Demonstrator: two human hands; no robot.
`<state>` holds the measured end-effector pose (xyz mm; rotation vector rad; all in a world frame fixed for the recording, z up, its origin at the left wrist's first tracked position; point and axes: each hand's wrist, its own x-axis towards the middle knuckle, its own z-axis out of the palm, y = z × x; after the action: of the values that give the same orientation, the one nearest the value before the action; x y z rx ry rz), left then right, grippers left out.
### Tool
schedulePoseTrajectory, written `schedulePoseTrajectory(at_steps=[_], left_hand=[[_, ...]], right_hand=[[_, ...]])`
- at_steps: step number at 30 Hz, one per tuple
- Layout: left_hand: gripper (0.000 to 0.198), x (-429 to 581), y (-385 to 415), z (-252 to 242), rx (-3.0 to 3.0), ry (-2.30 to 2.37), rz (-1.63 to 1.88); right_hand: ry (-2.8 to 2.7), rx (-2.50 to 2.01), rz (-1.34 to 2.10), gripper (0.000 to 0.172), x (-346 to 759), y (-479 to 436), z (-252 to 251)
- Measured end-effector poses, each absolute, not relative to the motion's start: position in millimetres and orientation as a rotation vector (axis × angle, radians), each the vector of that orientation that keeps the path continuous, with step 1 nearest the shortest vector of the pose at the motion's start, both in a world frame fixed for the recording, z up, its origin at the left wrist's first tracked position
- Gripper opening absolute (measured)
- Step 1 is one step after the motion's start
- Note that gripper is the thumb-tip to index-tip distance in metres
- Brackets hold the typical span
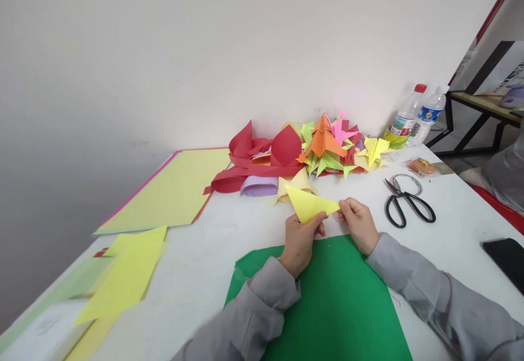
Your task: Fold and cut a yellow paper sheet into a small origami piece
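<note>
A folded piece of yellow paper, roughly triangular, is held up between both hands above the table. My left hand grips its lower edge, thumb across the front and fingers behind. With a closed pinch, my right hand holds the pointed right corner. Beneath the hands and forearms lies a large green sheet, its top left corner slightly crumpled. Just beyond the yellow paper sits a pale yellow paper loop.
Folded paper shapes, among them an orange one, pile against the wall beside red paper pieces. Black-handled scissors and a phone lie right; two bottles stand behind. Large sheets and loose yellow paper cover the left.
</note>
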<state>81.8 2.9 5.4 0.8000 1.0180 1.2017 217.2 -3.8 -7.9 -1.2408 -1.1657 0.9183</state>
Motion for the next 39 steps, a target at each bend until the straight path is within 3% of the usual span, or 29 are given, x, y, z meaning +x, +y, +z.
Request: schedulePoseTrajectory(at_steps=[10,24,31,34,39], left_hand=[[0.025,81.1,5.0,1.1,0.784,0.984,1.220],[0.025,80.9,2.3,0.9,0.905,1.033,1.166],[0.026,80.8,2.7,2.2,0.869,1.031,1.173],[0.026,80.2,2.8,0.2,0.881,1.024,1.173],[0.026,80.5,3.3,-1.1,0.887,1.032,1.186]], right_hand=[[-1.157,-1.162,1.008,0.047,218.7,-2.7,-7.8],[-1.112,-1.113,1.231,0.034,217.9,-3.1,-2.0],[-1.010,-1.029,1.283,0.042,218.7,-2.4,-7.0],[-1.003,-1.072,1.289,0.034,218.0,-2.8,-4.7],[-1.013,-1.097,1.263,0.033,215.5,-3.3,-0.4]])
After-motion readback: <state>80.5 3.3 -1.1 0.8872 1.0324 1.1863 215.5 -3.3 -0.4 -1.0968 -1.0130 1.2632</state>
